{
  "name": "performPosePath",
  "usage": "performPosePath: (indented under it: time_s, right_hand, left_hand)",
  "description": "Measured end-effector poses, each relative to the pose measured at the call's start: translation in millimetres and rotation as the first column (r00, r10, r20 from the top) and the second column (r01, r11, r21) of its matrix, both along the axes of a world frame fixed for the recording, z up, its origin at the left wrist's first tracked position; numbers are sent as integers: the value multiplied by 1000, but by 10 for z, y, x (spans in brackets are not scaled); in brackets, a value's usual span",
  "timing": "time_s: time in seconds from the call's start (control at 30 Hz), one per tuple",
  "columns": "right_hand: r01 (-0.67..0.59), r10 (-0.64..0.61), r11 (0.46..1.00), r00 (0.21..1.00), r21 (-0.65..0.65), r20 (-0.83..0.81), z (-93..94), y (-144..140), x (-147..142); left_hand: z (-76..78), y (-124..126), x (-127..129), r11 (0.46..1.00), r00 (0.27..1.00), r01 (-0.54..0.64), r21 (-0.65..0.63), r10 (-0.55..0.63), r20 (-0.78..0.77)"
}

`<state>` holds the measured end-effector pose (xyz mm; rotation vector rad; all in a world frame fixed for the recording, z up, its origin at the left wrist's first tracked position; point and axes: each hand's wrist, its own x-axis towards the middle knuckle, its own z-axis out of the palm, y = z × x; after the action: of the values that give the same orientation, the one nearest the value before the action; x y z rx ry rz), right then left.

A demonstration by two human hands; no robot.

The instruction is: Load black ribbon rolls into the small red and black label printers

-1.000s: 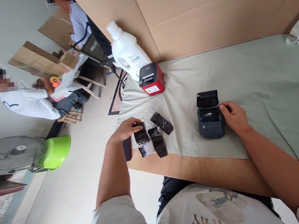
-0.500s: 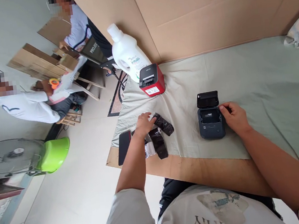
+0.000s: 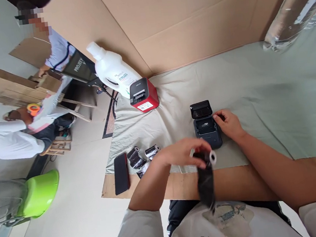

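Note:
My left hand (image 3: 186,151) is closed around a roll of black labels (image 3: 206,181); its white core end shows and a blurred dark strip hangs down past the table's front edge. To its upper right stands a small dark portable label printer (image 3: 211,139) with its lid (image 3: 201,109) raised. My right hand (image 3: 229,124) grips the printer's right edge near the lid hinge, thumb and fingers curled. On the left of the table, more black label rolls (image 3: 136,161) lie close together, partly behind my left forearm.
A phone (image 3: 121,173) lies at the table's left edge. Behind it stand a red and black printer (image 3: 144,95) and a white detergent bottle (image 3: 116,70). Cardboard (image 3: 205,16) walls the back; a plastic-wrapped bundle (image 3: 291,9) lies back right. Two people sit at the left, beyond a green bucket (image 3: 42,192).
My left hand has picked up a label roll from the left group and carried it right, in front of the printer. My right hand stays at the printer. The view has shifted right.

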<state>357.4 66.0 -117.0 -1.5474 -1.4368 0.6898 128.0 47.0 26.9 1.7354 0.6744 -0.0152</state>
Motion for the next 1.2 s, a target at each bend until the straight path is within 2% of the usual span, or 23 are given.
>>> performPosePath:
  time_s: [0.03, 0.07, 0.1, 0.13, 0.2, 0.3, 0.5, 0.6, 0.73, 0.87, 0.93, 0.97, 1.07, 1.1, 1.13, 1.2]
  right_hand:
    - [-1, 1, 1000, 1000, 0, 1, 0, -2, 1]
    - [-1, 1, 1000, 1000, 2, 1, -1, -3, 2]
    - [-1, 1, 1000, 1000, 4, -1, -2, -4, 3]
    - [-1, 1, 1000, 1000, 5, -3, -3, -4, 3]
    - [-2, 2, 1000, 1000, 3, -10, -3, -4, 1]
    - [-10, 10, 1000, 1000, -5, -22, 4, -3, -4]
    - [-3, 3, 1000, 1000, -3, -9, 17, -8, -9]
    - [-3, 3, 1000, 1000, -7, -15, 16, -9, -9]
    - [-8, 8, 1000, 1000, -8, -28, 12, -6, -5]
    - [-14, 14, 1000, 1000, -17, -21, 11, -2, -2]
    - [-16, 16, 1000, 1000, -22, -20, 16, -2, -2]
    - [-16, 16, 1000, 1000, -24, -20, 20, -2, -2]
    - [-20, 19, 999, 1000, -26, -22, 35, -6, -2]
    - [-22, 21, 999, 999, -26, -25, 40, -8, -1]
    - [-22, 22, 999, 999, -26, -28, 43, -9, -1]
    - [-18, 18, 999, 999, -27, -35, 43, -11, 1]
  left_hand:
    - [-46, 34, 119, 978, 991, -123, 170, 129, -28]
    - [-107, 77, 228, 919, 971, -202, 338, 234, -55]
    - [-171, 124, 324, 849, 948, -227, 478, 304, -89]
    - [-230, 171, 404, 787, 929, -207, 581, 344, -135]
    - [-315, 248, 519, 724, 899, -114, 680, 367, -241]
    - [-352, 302, 610, 716, 860, -32, 698, 375, -346]
    - [-386, 322, 687, 708, 837, 33, 706, 366, -407]
    - [-459, 340, 691, 709, 837, 22, 705, 372, -400]
    - [-577, 342, 639, 690, 860, -69, 721, 408, -308]
    - [-686, 309, 551, 640, 904, -208, 740, 414, -104]
    - [-726, 296, 506, 588, 896, -299, 752, 444, 9]
    - [-742, 294, 484, 535, 872, -362, 763, 484, 73]
    - [-781, 308, 419, 326, 747, -537, 778, 613, 258]
    - [-795, 315, 399, 295, 724, -565, 771, 625, 292]
    - [-810, 320, 380, 298, 721, -581, 757, 620, 309]
    - [-849, 309, 349, 366, 748, -590, 719, 584, 317]
